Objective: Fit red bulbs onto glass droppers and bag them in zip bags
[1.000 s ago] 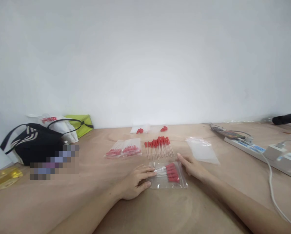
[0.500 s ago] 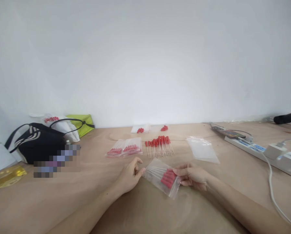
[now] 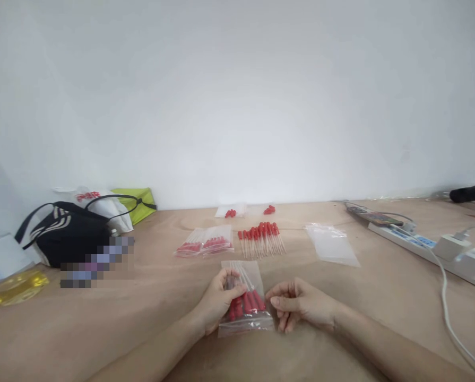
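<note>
A clear zip bag [image 3: 253, 276] with several red-tipped white sticks lies near the table's front, its zip edge towards me. My left hand [image 3: 219, 297] grips the bag's left side, thumb over the sticks. Just right of the bag is my right hand [image 3: 296, 305], fingers curled and apart, holding nothing. Beyond the bag, loose red-tipped sticks [image 3: 261, 239] lie in a fanned row. To their left are two filled bags [image 3: 216, 241]. Flat bags without sticks [image 3: 333, 245] lie on the right. Small red pieces [image 3: 230, 213] and more red pieces [image 3: 269, 210] rest near the wall.
On the left stand a black bag [image 3: 72, 236], a white bag, a lime-green bag [image 3: 144, 204] and a yellow see-through packet [image 3: 20, 287]. A white power strip [image 3: 404, 237] with chargers, a phone [image 3: 376, 216] and a cable [image 3: 444, 297] occupy the right.
The held bag has turned so its red tips and zip edge face me. My left hand has moved onto its side. My right hand has let go of it.
</note>
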Available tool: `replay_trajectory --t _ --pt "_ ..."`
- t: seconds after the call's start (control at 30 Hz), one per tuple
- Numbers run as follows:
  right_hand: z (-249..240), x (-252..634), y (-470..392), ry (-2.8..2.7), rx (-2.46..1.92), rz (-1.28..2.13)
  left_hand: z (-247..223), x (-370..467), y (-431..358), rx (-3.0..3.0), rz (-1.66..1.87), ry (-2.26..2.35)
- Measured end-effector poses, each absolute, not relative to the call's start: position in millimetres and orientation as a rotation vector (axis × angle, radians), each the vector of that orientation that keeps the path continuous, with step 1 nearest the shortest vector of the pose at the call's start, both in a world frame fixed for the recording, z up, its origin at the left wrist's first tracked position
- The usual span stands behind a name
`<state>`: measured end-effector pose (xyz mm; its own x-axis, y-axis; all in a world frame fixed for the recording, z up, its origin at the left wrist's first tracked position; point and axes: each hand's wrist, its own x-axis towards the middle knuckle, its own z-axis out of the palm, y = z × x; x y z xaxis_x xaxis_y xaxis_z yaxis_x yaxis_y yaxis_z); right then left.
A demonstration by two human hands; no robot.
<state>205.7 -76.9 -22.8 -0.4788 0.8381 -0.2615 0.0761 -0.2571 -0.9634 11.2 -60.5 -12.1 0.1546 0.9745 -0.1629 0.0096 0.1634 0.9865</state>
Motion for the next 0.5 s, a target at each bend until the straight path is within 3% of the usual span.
replay_trajectory --t 0.07,0.13,0.23,0.33,0.5 --pt "-21 224 -67 -1.634 -1.34 1.387 -6 2 -52 1.225 1.018 1.2" --pt "-18 251 -53 -1.79 -1.508 0.771 7 -13 -36 1.289 1.1 1.224" --pt "-19 300 -32 -1.728 -1.834 0.065 29 -43 1 1.322 1.131 1.26" --pt "-27 335 -19 -1.631 -2.081 -0.201 42 -72 43 1.383 1.116 1.434" --pt "-40 346 -13 -1.618 -2.347 -0.218 39 -98 86 1.476 0.964 1.592"
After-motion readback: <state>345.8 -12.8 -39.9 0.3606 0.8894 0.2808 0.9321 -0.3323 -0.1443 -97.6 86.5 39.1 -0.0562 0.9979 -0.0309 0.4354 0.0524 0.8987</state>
